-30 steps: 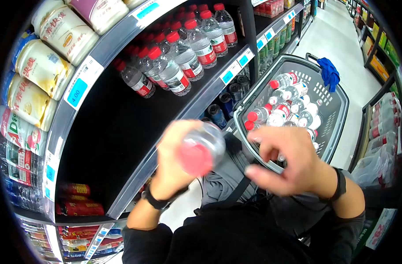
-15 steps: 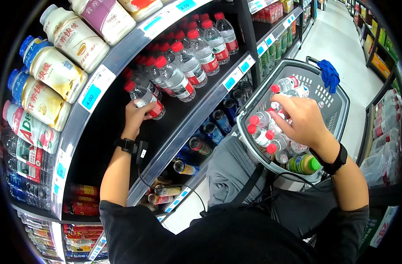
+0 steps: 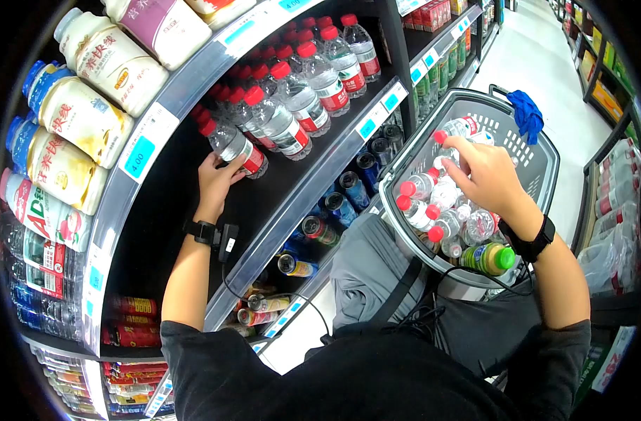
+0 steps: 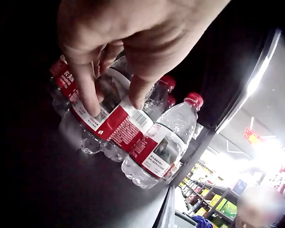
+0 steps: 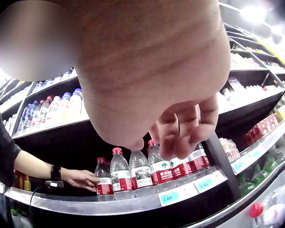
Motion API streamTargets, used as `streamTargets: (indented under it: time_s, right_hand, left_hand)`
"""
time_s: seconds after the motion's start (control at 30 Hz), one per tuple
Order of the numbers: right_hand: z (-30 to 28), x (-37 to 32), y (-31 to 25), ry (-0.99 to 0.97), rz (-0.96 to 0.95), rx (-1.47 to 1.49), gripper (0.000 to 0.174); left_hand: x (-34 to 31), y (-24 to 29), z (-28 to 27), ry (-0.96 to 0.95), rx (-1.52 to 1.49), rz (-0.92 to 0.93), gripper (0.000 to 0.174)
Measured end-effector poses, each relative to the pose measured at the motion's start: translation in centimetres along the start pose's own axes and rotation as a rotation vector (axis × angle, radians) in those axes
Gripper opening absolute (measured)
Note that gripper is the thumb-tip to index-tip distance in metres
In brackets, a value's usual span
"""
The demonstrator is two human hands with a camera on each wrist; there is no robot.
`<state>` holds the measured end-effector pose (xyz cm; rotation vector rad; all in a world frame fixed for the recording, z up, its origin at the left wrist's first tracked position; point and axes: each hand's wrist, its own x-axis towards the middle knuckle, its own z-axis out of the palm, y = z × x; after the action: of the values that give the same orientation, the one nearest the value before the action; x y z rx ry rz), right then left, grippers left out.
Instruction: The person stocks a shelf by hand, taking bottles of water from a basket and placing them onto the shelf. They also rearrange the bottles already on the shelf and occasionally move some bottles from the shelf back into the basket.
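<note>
My left hand [image 3: 215, 186] reaches onto the shelf and holds a water bottle [image 3: 230, 142] with a red cap, at the near end of the row. In the left wrist view the thumb and fingers lie on either side of its red and white label [image 4: 118, 124]. Similar water bottles [image 3: 287, 130] stand close beside it. Over the basket [image 3: 543, 193] hovers my right hand [image 3: 490, 175], its fingers loosely bent. The right wrist view shows nothing in that hand [image 5: 156, 90]. Below it, red-capped water bottles [image 3: 447, 196] lie piled in the basket.
A green-capped bottle [image 3: 487, 258] lies at the basket's near end, and a blue cloth [image 3: 525, 116] hangs from its far rim. Cans [image 3: 338, 205] fill the shelf below. Milk drink bottles [image 3: 82, 116] stand at the upper left. An aisle [image 3: 542, 77] runs beyond the basket.
One second ago my left hand held a bottle in front of my body; it has since moved left to the shelf and grips another. My right hand has moved up over the basket.
</note>
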<state>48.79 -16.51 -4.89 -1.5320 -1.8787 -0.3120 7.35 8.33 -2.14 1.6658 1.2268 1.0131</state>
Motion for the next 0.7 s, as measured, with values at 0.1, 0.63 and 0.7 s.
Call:
streamTargets:
  time_s: [0.1, 0.63, 0.7]
  right_hand:
    - [0.3, 0.0, 0.1, -0.034, 0.034, 0.016, 0.021]
    - [2.4, -1.0, 4.7, -0.149, 0.245, 0.012, 0.018]
    - [2.3, -1.0, 4.6, -0.146, 0.241, 0.012, 0.018]
  left_hand:
    - [-0.2, 0.0, 0.5, 0.009, -0.027, 0.022, 0.046]
    - [-6.0, 4.8, 5.8, 0.165, 0.785, 0.795, 0.051]
    - [-6.6, 7.1, 7.1, 0.038, 0.901, 0.774, 0.050]
